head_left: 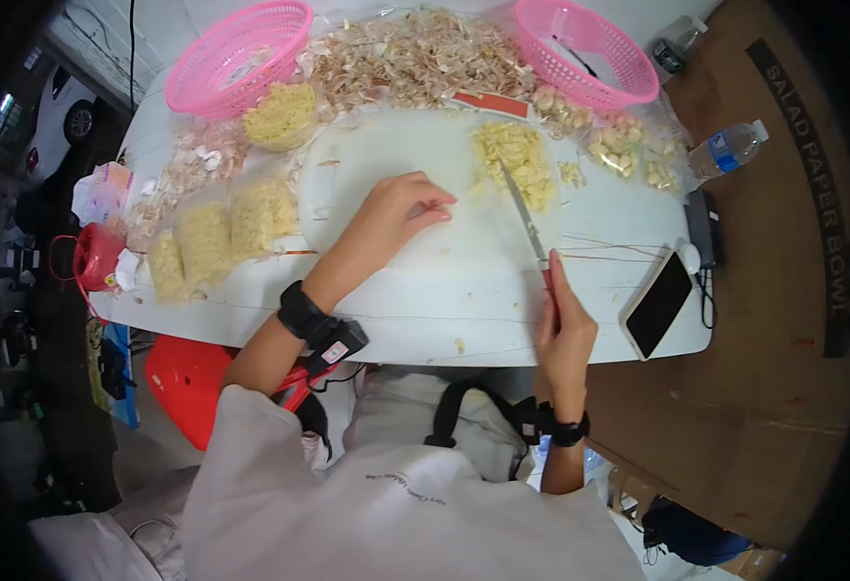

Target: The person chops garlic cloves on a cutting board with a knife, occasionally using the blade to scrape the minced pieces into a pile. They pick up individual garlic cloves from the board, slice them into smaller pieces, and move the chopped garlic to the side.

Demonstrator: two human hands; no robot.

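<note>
My right hand grips the red handle of a knife. The blade points away from me, and its tip lies over a pile of sliced garlic on a white cutting board. My left hand hovers over or rests on the board, left of the pile. Its fingers are curved, with a gap between them and the thumb, and I see nothing in it. A few small garlic bits lie just right of the pile.
Two pink baskets flank a heap of garlic skins at the back. Bags of chopped garlic stand left; bags of peeled cloves lie right. A phone and water bottle are at the right, beside a large cardboard box.
</note>
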